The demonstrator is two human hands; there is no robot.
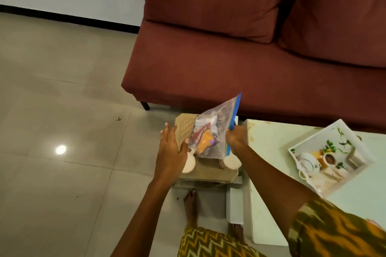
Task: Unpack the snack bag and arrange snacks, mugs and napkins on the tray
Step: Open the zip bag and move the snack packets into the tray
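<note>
A clear zip bag (213,129) with a blue seal strip holds several snack packets, one red and one orange. My right hand (236,137) grips it by the blue strip and holds it tilted above a low tan stool (208,171). My left hand (171,148) hovers flat with fingers apart just left of the bag, holding nothing. Two cream mugs stand on the stool, one (189,165) partly under my left hand, the other (231,161) below the bag. A printed white tray (328,156) lies on the pale table (269,152) to the right. No napkins are visible.
A dark red sofa (240,64) with two cushions stands behind the stool. My bare feet (191,204) rest on the tiled floor (62,110) below the stool. A white shelf edge (235,204) juts out beside the table.
</note>
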